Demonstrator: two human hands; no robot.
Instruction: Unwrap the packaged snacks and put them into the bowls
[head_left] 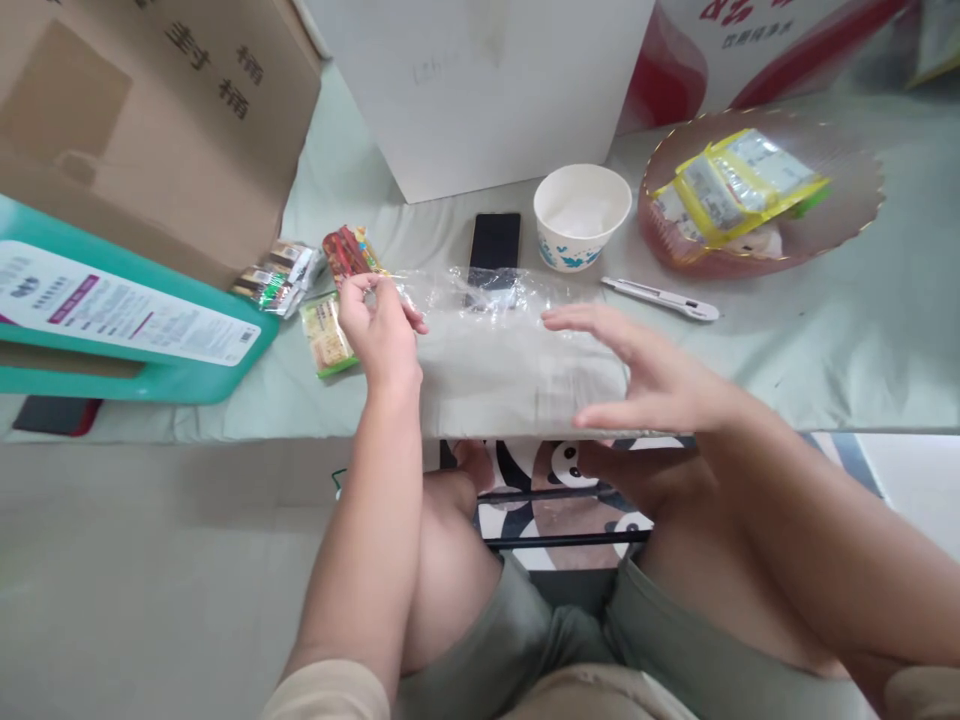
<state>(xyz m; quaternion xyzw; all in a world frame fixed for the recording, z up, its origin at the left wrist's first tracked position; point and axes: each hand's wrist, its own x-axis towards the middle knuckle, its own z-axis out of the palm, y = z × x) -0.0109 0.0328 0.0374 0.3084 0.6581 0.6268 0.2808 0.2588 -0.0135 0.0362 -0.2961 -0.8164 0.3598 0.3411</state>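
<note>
A clear plastic bag [495, 370] lies spread at the table's near edge, crinkled along its far side. My left hand [381, 325] pinches the bag's upper left corner between thumb and fingers. Over the bag's right side, my right hand [649, 370] is open, its thumb and fingers wide apart. Whether its fingertips touch the film I cannot tell. Close to my left hand lie a red snack packet [349, 252] and a green-edged snack packet [328, 335]. A dark phone [495, 243] rests beyond the bag, its near end under the film.
Behind the bag stand a white paper bowl [581, 215] and a white utility knife [660, 298]. A pink bowl [847, 215] holds yellow packets at right. Silver packets [285, 275], a teal container [187, 350] and a cardboard box [172, 150] crowd the left. A white box [495, 100] stands behind.
</note>
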